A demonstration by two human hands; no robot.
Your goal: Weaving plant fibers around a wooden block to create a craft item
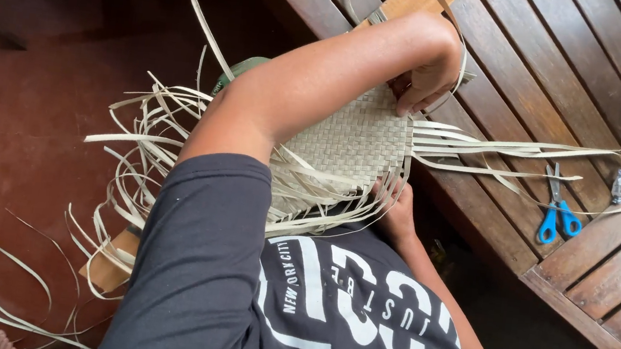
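While scissors [558,207] lie nearby, left hand [429,75] and right hand [394,207], each grip clamped on woven mat [353,140].

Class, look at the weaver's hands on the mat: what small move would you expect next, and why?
Probably pull the strip pinched by the left hand snug against the mat. That hand grips at the woven edge, loose strips trail across the bench, and the right hand steadies the near edge.
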